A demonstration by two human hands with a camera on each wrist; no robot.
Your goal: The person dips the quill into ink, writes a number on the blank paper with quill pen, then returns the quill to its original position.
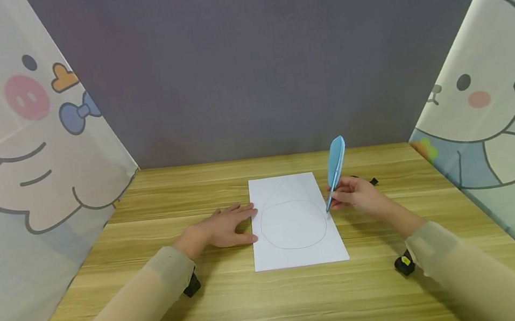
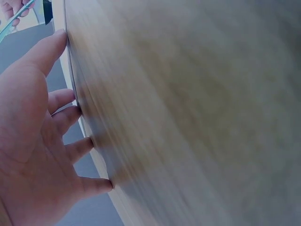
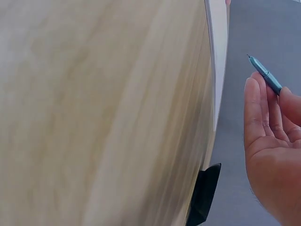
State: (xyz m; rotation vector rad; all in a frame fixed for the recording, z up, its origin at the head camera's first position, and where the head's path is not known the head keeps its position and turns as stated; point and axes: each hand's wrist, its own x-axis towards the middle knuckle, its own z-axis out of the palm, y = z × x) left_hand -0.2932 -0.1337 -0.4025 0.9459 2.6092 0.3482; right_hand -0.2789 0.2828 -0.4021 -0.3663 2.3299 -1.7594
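Observation:
A sheet of white paper (image 1: 291, 232) lies on the wooden table, bearing a thin drawn round outline with a curved line across its upper part and a faint arc above. My left hand (image 1: 226, 226) rests at the paper's left edge with fingers spread; the left wrist view shows its fingertips against the table. My right hand (image 1: 355, 196) pinches a light-blue feather-shaped pen (image 1: 335, 164) near its lower end, by the paper's right edge. In the right wrist view the pen tip (image 3: 256, 65) points away from the fingers, apart from the paper.
The wooden table (image 1: 238, 309) reaches back to a dark grey panel (image 1: 254, 63). Cloths printed with cartoon animals hang at left (image 1: 5, 134) and right (image 1: 488, 97). A black object (image 1: 374, 181), partly hidden, lies behind my right hand.

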